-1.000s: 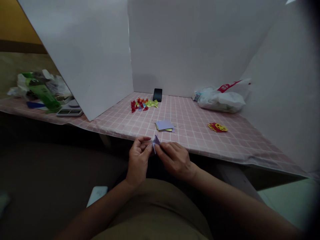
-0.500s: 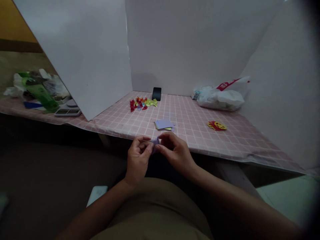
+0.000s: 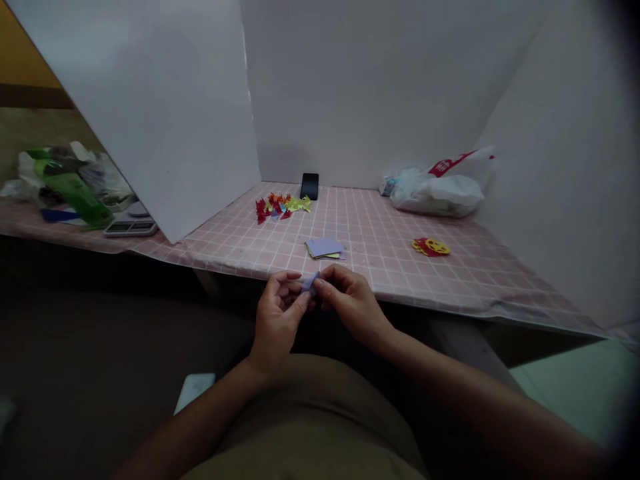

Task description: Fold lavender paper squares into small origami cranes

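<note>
Folded purple paper (image 3: 310, 284): held between both hands, just off the near edge of the tabletop (image 3: 385, 233).
Left hand (image 3: 276, 317): the paper's lower left part is pinched by thumb and fingers; the other fingers are curled.
Right hand (image 3: 357, 308): the paper's upper right part is gripped narrowly between thumb and bent forefinger.
Paper stack (image 3: 325, 247): laid just beyond the hands, topped by a purple sheet, with yellow shown beneath.
Small folded shapes (image 3: 280, 208): clustered farther back in red, orange, yellow and blue.
Black phone (image 3: 309, 187): leaned near the back panel (image 3: 390, 100), just behind the cluster.
Red and yellow cutouts (image 3: 431, 247): piled to the right, well apart from the stack.
White plastic bag (image 3: 440, 195): set at the back right, marked with red print.
Green bottle (image 3: 75, 193): seen tilted beyond the left panel (image 3: 175, 120), near a scale (image 3: 131, 227).
</note>
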`<state>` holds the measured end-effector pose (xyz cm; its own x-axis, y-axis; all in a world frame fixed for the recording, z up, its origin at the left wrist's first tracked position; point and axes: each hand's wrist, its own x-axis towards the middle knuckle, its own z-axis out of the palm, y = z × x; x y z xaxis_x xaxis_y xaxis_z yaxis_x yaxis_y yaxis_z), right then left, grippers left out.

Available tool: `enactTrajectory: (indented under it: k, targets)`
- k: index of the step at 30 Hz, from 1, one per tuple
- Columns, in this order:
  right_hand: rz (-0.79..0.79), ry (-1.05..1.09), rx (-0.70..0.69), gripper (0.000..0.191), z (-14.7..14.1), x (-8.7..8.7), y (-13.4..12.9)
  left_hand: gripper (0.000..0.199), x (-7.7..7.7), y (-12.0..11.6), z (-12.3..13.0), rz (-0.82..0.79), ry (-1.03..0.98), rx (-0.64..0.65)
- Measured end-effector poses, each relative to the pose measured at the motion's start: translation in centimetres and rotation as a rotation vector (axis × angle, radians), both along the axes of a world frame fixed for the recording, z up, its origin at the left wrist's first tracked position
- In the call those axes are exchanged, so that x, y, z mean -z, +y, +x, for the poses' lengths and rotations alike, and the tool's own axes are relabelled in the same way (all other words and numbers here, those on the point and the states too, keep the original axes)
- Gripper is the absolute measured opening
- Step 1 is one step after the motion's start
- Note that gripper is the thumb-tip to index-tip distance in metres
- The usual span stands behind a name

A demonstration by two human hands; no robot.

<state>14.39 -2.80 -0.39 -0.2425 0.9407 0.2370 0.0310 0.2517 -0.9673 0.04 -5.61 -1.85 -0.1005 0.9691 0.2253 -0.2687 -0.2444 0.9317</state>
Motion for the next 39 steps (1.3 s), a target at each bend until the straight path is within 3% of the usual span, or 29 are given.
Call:
enactTrajectory:
  k: [14, 25, 39]
  targets:
    - [-0.123, 0.134, -0.053, 0.024, 0.14, -0.43, 0.33, 0.024, 0.06, 0.37, -0.6, -0.023, 0.092, 0.055]
    - [-0.073, 0.069, -0.035, 0.021, 0.22, -0.33, 0.46, 0.02, 0.34, 0.57, -0.73, -0.095, 0.13, 0.138]
    - [-0.076, 0.045, -0.084, 0.021, 0.32, -0.03, 0.63, 0.015, 0.42, 0.48, -0.86, -0.051, 0.215, 0.005]
